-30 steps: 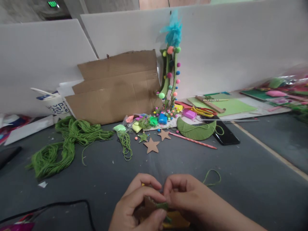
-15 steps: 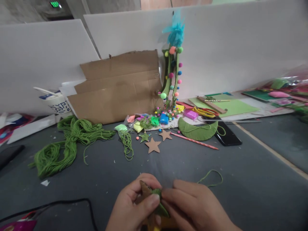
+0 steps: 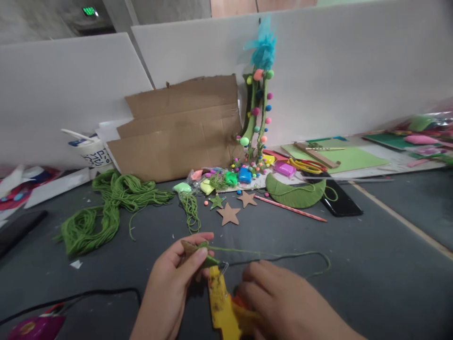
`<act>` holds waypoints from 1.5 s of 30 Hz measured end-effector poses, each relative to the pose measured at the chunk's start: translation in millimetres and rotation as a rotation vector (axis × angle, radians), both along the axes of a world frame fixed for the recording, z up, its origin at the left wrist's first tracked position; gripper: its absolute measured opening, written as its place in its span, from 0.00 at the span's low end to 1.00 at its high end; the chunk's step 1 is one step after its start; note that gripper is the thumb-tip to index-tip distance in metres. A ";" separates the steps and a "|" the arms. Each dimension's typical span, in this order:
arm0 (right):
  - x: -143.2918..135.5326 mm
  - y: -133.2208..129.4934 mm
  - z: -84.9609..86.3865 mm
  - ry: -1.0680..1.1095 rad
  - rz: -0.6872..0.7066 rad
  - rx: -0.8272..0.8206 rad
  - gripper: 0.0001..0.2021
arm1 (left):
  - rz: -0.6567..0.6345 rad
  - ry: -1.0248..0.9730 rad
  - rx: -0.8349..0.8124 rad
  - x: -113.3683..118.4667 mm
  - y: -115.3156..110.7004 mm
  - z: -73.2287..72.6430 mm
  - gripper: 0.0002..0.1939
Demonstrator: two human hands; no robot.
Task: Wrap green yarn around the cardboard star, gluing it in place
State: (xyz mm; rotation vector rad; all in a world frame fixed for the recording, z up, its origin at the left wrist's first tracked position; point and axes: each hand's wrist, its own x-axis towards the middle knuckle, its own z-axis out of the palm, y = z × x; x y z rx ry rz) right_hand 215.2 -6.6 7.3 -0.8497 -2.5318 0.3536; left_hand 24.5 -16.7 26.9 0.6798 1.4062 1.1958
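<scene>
My left hand (image 3: 170, 276) pinches a brown cardboard star (image 3: 187, 247) partly wrapped in green yarn, with thumb and fingers. From it a loose yarn strand (image 3: 247, 251) runs right over the table and loops back. A yellow hot glue gun (image 3: 220, 302) with smudges on its body points up at the wrapped point, its nozzle close to it; I cannot tell if they touch. My right hand (image 3: 283, 295) is closed round the glue gun's handle, near its orange trigger, and hides most of the grip. Two plain cardboard stars (image 3: 229, 214) and a small green-wrapped star (image 3: 216, 202) lie ahead.
Green yarn skeins (image 3: 116, 203) lie at left, a black cable (image 3: 88, 293) at lower left. A cardboard sheet (image 3: 177, 137) leans behind. A green wrapped crescent (image 3: 295, 191), a striped pencil (image 3: 290, 208) and a black phone (image 3: 341, 203) lie ahead right; a pompom-decorated piece (image 3: 264, 108) stands behind.
My right hand has left the star and now grips the glue gun, which has come up between my hands. My left hand has shifted left with the star, and the yarn strand trails right.
</scene>
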 end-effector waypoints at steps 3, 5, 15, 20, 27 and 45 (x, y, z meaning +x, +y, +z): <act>-9.0 -7.5 -21.4 -0.128 0.022 0.158 0.08 | 0.004 0.122 0.017 -8.9 6.1 -8.6 0.12; -15.1 -12.2 -34.2 -0.159 0.001 0.214 0.08 | 0.001 0.182 0.026 -12.2 8.0 -14.0 0.13; 2.3 -3.7 21.4 0.024 0.015 -0.445 0.07 | 0.013 0.435 0.064 -16.2 12.7 -4.0 0.11; 11.7 1.2 40.0 0.297 -0.091 -0.361 0.03 | -0.036 0.383 0.037 -8.0 8.5 -1.3 0.09; 11.1 -5.4 14.4 0.321 -0.219 -0.200 0.08 | -0.117 0.453 0.042 0.9 5.2 2.9 0.04; 9.0 -7.5 11.9 0.254 -0.192 -0.166 0.12 | -0.098 0.604 0.144 1.7 4.0 2.9 0.02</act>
